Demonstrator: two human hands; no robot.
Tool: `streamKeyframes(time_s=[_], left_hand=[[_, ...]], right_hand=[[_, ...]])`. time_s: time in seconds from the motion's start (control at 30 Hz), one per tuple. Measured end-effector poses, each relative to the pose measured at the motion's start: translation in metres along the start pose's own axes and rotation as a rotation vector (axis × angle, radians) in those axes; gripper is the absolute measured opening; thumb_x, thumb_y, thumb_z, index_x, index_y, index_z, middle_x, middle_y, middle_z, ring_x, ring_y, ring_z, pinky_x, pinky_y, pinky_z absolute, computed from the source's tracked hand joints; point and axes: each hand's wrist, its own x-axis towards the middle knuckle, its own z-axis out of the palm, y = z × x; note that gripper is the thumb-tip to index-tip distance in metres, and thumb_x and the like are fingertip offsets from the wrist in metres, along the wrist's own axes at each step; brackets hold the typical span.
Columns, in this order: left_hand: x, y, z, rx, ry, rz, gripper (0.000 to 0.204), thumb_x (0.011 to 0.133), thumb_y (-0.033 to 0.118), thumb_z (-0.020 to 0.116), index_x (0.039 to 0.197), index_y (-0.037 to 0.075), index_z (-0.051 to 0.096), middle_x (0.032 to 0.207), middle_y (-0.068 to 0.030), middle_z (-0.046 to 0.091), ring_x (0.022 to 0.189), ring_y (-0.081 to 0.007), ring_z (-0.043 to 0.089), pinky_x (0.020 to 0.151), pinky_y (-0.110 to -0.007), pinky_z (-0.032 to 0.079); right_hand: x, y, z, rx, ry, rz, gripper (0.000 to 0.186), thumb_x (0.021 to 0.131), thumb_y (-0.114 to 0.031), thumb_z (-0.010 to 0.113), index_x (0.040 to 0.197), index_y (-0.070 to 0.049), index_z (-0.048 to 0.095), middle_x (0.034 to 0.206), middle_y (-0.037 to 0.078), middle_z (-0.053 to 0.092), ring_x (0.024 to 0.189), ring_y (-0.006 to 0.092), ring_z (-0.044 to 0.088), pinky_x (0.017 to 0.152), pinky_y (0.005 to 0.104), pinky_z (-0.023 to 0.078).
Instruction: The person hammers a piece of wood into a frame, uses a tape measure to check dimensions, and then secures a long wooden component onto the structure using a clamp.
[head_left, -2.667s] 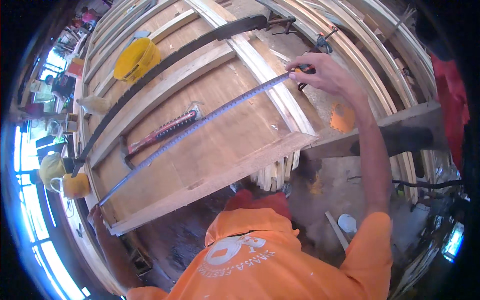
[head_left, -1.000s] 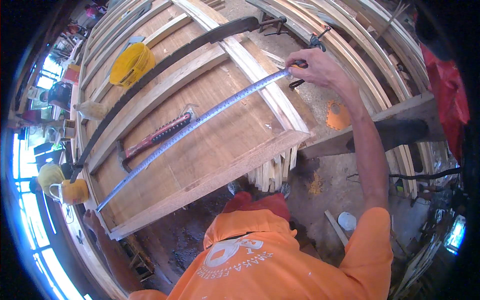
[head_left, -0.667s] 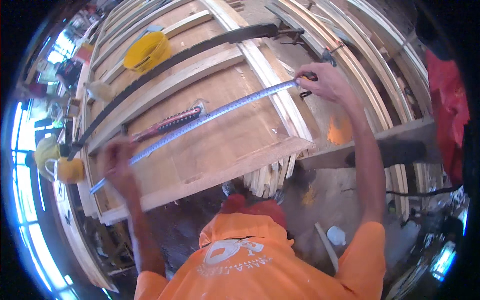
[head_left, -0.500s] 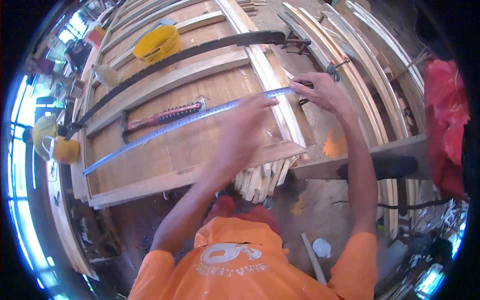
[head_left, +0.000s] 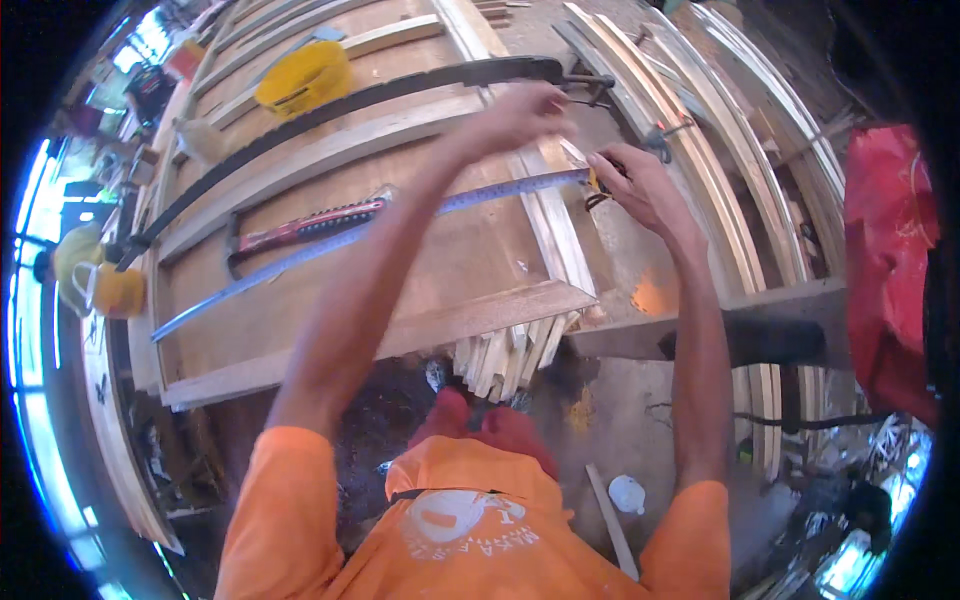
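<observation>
The right hand (head_left: pixel 645 195) is closed around the yellow-and-black case of a tape measure (head_left: pixel 598 183) just beyond the right edge of a wood-framed plywood panel (head_left: pixel 470 262). Its blade (head_left: pixel 520 187) stretches leftward across the panel, passing behind the left forearm (head_left: pixel 375 265) and just beside a red-and-black hammer (head_left: pixel 315 227). The left hand (head_left: pixel 522 118), blurred, is raised near the screw end of a long dark bar clamp (head_left: pixel 420 80), fingers partly curled; whether it holds or touches anything, I cannot tell.
</observation>
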Motion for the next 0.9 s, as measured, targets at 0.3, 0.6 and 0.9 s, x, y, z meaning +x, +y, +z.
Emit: streamKeyframes(time_s=[0.3, 0.6, 0.9], left_hand=[[-0.066, -0.016, -0.069, -0.078, 0.100, -0.089, 0.045, 0.105, 0.025, 0.066, 0.139, -0.003, 0.063, 0.126, -0.0126, 0.073, 0.115, -0.0187, 0.069, 0.102, -0.032, 0.054], [-0.102, 0.080, 0.092, -0.319, 0.346, -0.434, 0.036, 0.098, 0.015, 0.071, 0.131, -0.001, 0.067, 0.111, -0.0102, 0.077, 0.094, -0.0170, 0.073, 0.081, -0.033, 0.059], [-0.020, 0.090, 0.185, -1.817, 0.893, -0.559, 0.046, 0.112, 0.051, 0.045, 0.130, 0.010, 0.056, 0.120, -0.0038, 0.063, 0.113, -0.0172, 0.055, 0.105, -0.040, 0.042]], right_hand=[[0.001, -0.014, 0.004, -0.076, 0.062, 0.041, 0.044, 0.105, -0.035, 0.059, 0.115, 0.005, 0.072, 0.094, 0.028, 0.072, 0.085, 0.0380, 0.070, 0.079, 0.0451, 0.053], [0.005, -0.009, 0.001, 0.023, -0.013, 0.052, 0.042, 0.104, -0.036, 0.062, 0.110, 0.003, 0.074, 0.094, 0.025, 0.073, 0.086, 0.0373, 0.071, 0.080, 0.0439, 0.053], [0.018, -0.002, -0.008, 0.103, -0.163, 0.157, 0.046, 0.099, -0.038, 0.067, 0.112, 0.005, 0.074, 0.091, 0.022, 0.077, 0.079, 0.0266, 0.076, 0.076, 0.0399, 0.057]])
